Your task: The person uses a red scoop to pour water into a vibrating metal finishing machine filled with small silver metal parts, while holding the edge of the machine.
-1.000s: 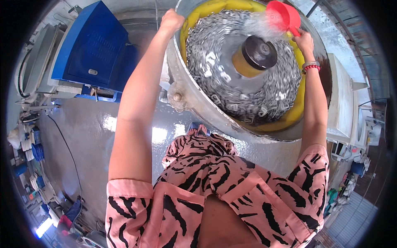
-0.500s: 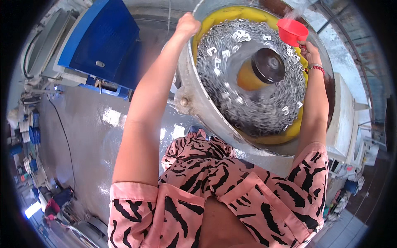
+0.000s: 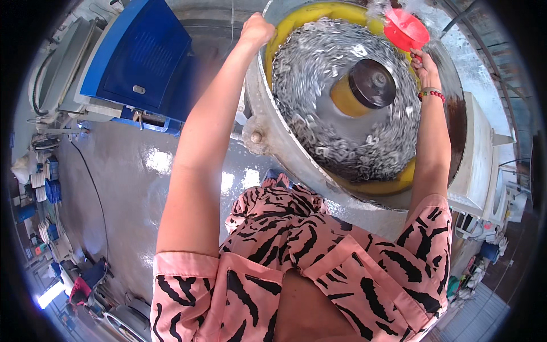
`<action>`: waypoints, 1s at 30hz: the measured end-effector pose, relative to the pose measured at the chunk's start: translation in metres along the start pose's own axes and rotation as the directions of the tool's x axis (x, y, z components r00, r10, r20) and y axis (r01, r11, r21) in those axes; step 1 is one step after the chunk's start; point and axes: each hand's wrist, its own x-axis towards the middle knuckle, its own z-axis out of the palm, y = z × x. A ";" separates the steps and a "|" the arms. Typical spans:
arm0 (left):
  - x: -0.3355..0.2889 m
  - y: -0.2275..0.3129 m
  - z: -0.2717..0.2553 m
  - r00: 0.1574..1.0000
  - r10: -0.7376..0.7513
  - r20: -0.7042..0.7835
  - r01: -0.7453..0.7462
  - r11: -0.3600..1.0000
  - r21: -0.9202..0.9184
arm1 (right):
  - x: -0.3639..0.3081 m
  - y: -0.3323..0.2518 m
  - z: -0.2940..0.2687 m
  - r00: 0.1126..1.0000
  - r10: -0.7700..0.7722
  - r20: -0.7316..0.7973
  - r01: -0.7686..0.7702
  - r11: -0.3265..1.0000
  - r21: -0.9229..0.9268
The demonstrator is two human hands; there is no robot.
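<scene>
A round grey tub with a yellow lining stands before me. Small shiny metal pieces swirl inside it, blurred, around a yellow centre post with a black cap. At the tub's upper left rim my left hand is closed in a fist, a thin whitish cord or hose sticking out above it. My right hand grips the handle of a red plastic water ladle, held tilted over the tub's far right side. Water splashes beside the ladle's bowl.
A blue machine cabinet stands to the left. The grey floor is wet and shiny, with a black cable lying across it. Cluttered shelves line the far left; grey metal housing flanks the tub's right.
The red ladle and my right hand have shifted slightly up, and the ladle has tipped more. The metal pieces have swirled on. My left hand stays almost in place.
</scene>
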 end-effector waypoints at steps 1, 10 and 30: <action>0.001 0.000 0.001 1.000 0.012 0.000 -0.012 1.000 0.003 | -0.005 0.000 -0.001 0.998 -0.054 -0.031 0.052 0.997 -0.049; 0.001 0.002 0.001 0.999 -0.005 0.047 0.005 1.000 0.005 | -0.069 -0.007 -0.045 0.923 -0.324 -0.210 0.138 0.784 -0.606; 0.011 -0.006 0.003 0.998 0.059 0.030 -0.059 0.998 -0.009 | -0.041 -0.004 -0.014 0.974 -0.059 -0.218 -0.032 0.920 -0.390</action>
